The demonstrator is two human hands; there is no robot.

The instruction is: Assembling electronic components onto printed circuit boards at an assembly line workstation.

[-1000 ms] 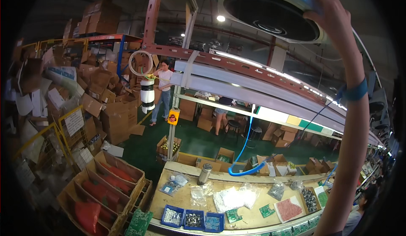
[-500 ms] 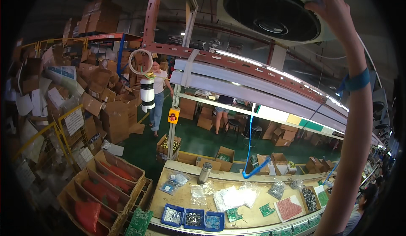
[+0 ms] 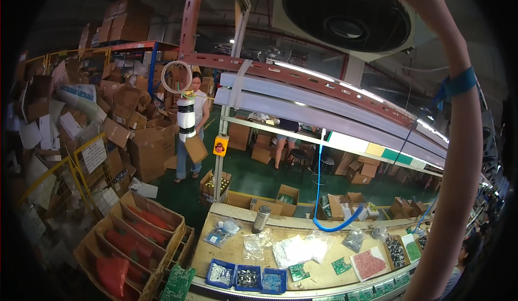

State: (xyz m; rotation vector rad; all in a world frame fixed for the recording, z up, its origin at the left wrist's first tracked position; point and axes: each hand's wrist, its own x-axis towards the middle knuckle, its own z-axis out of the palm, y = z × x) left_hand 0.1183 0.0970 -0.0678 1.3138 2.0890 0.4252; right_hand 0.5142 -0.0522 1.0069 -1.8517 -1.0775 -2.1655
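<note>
My right hand [image 3: 429, 7] is raised high at the upper right, with a teal band around the wrist. It is at the right edge of a square, pale fan housing [image 3: 372, 55] with a round black grille. The thumb lies against the housing's edge. The other fingers curl over a small bluish patch near the top of the picture, partly cut off and dim. What they grip cannot be made out. My left hand is out of view.
Below stands a workbench [image 3: 237, 214] with blue bins [image 3: 220, 274], green circuit boards [image 3: 298, 272] and a steel flask [image 3: 261, 219]. A blue coiled hose [image 3: 334, 227] hangs over it. Red metal beams [image 3: 318, 80] cross overhead. Cartons [image 3: 151, 150] pile up at left; a person [image 3: 200, 107] carries cardboard.
My right hand stays at the fan, shifted slightly. The blue hose has swung to the right. The person in the background has turned and now shows a piece of cardboard in hand.
</note>
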